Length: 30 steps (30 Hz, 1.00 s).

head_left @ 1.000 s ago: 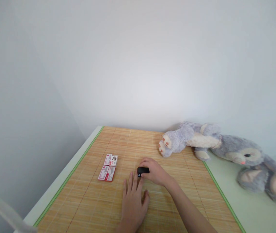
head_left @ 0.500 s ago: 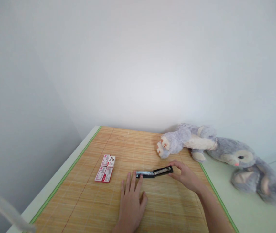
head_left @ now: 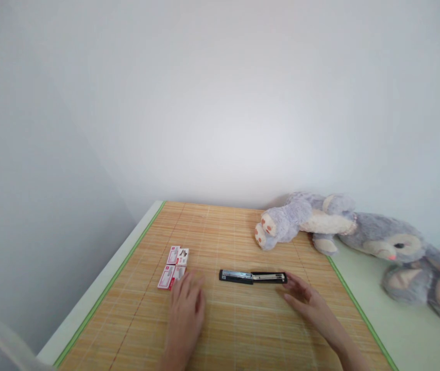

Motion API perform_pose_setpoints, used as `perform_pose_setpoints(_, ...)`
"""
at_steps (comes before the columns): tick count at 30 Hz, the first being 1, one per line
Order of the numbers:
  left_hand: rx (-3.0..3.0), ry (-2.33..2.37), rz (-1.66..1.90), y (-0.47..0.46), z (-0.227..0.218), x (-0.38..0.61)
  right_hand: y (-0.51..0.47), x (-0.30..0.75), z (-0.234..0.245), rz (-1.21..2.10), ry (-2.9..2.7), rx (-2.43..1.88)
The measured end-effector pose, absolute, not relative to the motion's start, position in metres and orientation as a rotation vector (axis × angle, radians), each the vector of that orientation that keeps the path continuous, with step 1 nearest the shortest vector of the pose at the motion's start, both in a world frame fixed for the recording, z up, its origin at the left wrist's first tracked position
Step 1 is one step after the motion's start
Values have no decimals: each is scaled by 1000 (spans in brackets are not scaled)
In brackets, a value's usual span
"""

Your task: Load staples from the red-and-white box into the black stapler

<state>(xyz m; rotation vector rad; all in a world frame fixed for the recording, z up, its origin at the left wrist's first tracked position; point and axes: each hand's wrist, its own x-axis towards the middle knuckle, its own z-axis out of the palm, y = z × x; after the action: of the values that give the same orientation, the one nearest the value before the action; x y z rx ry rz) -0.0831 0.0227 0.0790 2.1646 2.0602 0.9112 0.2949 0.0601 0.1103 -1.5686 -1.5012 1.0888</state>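
A black stapler (head_left: pixel 236 276) lies opened out flat on the bamboo mat, its metal staple channel showing. Beside its right end is my right hand (head_left: pixel 308 299), thumb and fingers apart, holding nothing; fingertips are close to the stapler's tip. My left hand (head_left: pixel 186 304), somewhat blurred, hovers over the mat with fingers loosely spread. Its fingertips overlap the near edge of the lower red-and-white staple box (head_left: pixel 166 276); whether they touch cannot be made out. Another small staple box (head_left: pixel 174 254) with a stapler picture sits just behind that one.
A grey plush rabbit (head_left: pixel 326 222) lies along the back right, across the mat's edge and the pale green tabletop (head_left: pixel 409 330). The bamboo mat (head_left: pixel 212 232) has a green border. A blurred white curved thing (head_left: pixel 7 342) crosses the lower left corner. A white wall stands behind.
My left hand has left the stapler and moved left to the staple boxes. My right hand has let go of the stapler's right part, which now lies flatter. The view has shifted slightly.
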Motion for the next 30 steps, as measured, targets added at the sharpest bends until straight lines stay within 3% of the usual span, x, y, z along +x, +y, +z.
perform_pose_setpoints(3, 1928, 2434, 1017, 18, 85, -102, 45, 300, 122, 1184, -1395, -1584)
perform_pose_setpoints(6, 1899, 2471, 976, 11, 83, -108, 35, 303, 128, 1325, -1337, -1578)
perform_pose_setpoints(15, 2054, 1629, 711, -2, 77, -53, 16, 222, 100, 1806, -1247, -1499)
perform_pose_setpoints(26, 2050, 1354, 659, 12, 85, -28, 11, 212, 90, 1791, -1326, -1517)
perform_pose_setpoints(30, 2049, 1455, 651, 14, 91, -35, 12, 223, 80, 1487, -1488, -1619)
